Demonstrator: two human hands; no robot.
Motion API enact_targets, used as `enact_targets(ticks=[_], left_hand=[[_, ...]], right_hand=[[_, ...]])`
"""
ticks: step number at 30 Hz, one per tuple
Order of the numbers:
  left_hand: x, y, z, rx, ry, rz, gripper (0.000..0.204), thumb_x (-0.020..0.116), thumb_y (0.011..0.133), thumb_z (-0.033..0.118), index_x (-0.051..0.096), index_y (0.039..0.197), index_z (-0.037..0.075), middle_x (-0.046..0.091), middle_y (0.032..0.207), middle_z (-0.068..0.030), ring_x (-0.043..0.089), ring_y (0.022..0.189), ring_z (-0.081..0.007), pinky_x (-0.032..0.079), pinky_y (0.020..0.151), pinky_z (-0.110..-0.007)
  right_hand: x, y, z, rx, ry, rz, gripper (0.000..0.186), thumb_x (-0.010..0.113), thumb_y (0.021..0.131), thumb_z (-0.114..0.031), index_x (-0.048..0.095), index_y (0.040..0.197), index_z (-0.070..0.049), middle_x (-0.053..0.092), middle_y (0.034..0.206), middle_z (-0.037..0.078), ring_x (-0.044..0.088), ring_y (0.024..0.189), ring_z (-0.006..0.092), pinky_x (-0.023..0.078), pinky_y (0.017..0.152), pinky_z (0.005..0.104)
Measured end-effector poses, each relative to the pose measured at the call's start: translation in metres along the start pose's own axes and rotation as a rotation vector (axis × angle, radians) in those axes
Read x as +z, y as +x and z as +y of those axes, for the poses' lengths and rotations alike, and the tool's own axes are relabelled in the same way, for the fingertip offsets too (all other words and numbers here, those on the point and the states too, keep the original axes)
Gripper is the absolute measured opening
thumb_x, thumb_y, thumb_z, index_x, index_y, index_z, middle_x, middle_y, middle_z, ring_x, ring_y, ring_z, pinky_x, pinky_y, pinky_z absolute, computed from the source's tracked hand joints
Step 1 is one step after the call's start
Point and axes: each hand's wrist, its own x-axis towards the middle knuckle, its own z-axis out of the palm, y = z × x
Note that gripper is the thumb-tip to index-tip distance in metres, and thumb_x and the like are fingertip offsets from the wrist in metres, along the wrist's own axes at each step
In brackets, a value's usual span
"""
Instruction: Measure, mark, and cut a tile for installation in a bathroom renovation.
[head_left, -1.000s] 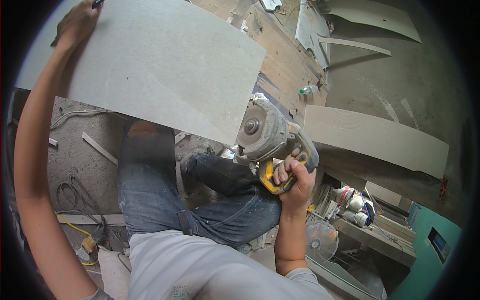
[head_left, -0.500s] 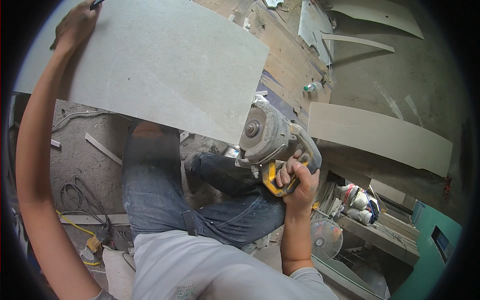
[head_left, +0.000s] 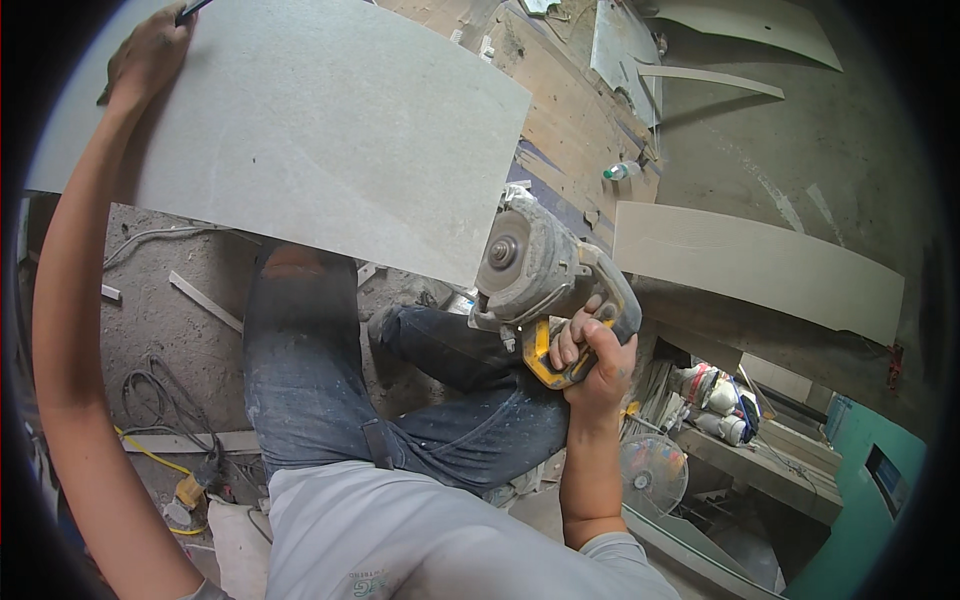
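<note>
A large pale grey tile slab (head_left: pixel 330 130) spans the upper left, in front of me. On its far left part rests my left hand (head_left: pixel 150 58), closed around a thin dark stick-like thing (head_left: pixel 190 10), most of which the fingers hide. My right hand (head_left: pixel 597 350) grips the yellow and black rear handle of a dusty handheld circular saw (head_left: pixel 540 275). The saw's round disc (head_left: pixel 503 252) faces up beside the slab's near right corner. I cannot tell whether the disc touches the slab's edge.
A wooden board (head_left: pixel 570 110) lies beyond the slab, with a plastic bottle (head_left: pixel 621 171) on it. Another slab (head_left: pixel 755 265) lies to the right. Near my right arm stands a fan (head_left: pixel 653 475). Cables (head_left: pixel 160 400) and narrow offcuts (head_left: pixel 205 300) litter the floor at left.
The whole view has shifted very slightly. Both hands, the saw and the slab keep nearly the same places relative to one another.
</note>
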Motion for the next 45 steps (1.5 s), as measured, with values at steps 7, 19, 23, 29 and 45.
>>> enact_targets(ticks=[7,19,23,29,45], left_hand=[[-0.002,0.002,0.0,0.011,-0.041,-0.03,0.041,0.046,0.107,0.045,0.067,0.114,0.011,0.074,0.108,-0.0196,0.07,0.103,-0.0432,0.053,0.085,-0.052],[-0.021,-0.002,0.02,-0.034,-0.086,-0.012,0.039,0.048,0.104,0.041,0.07,0.117,0.012,0.074,0.111,-0.0212,0.069,0.107,-0.0452,0.053,0.093,-0.052],[-0.025,-0.007,0.021,-0.064,-0.083,-0.04,0.039,0.048,0.103,0.043,0.07,0.117,0.014,0.074,0.111,-0.0205,0.068,0.109,-0.0448,0.053,0.092,-0.053],[-0.035,-0.014,0.016,-0.079,-0.044,-0.062,0.036,0.049,0.103,0.044,0.071,0.113,0.018,0.074,0.111,-0.0194,0.068,0.109,-0.0456,0.054,0.091,-0.055],[-0.046,-0.061,0.034,-0.057,-0.054,0.094,0.026,0.062,0.1,0.035,0.071,0.098,0.011,0.072,0.09,-0.0232,0.068,0.089,-0.0493,0.052,0.076,-0.058]], right_hand=[[0.0,0.0,0.0,0.013,-0.006,0.011,0.029,0.058,0.093,-0.005,0.053,0.12,0.002,0.055,0.078,0.008,0.054,0.058,0.0155,0.048,0.053,0.032],[0.002,0.0,-0.003,0.039,-0.025,0.023,0.03,0.058,0.092,-0.005,0.052,0.121,0.001,0.053,0.077,0.007,0.053,0.056,0.0154,0.046,0.051,0.0311],[-0.004,-0.001,-0.004,0.065,0.01,-0.012,0.029,0.06,0.093,-0.004,0.053,0.12,0.003,0.056,0.077,0.008,0.055,0.059,0.0168,0.048,0.054,0.0341],[-0.003,-0.001,-0.004,0.057,0.034,0.012,0.025,0.061,0.092,-0.003,0.054,0.116,0.001,0.056,0.076,0.008,0.054,0.056,0.0159,0.048,0.052,0.0339],[-0.028,0.259,-0.081,-0.04,0.232,-0.091,0.008,0.066,0.09,-0.009,0.06,0.094,-0.005,0.058,0.07,0.007,0.057,0.053,0.0178,0.05,0.049,0.0366]])
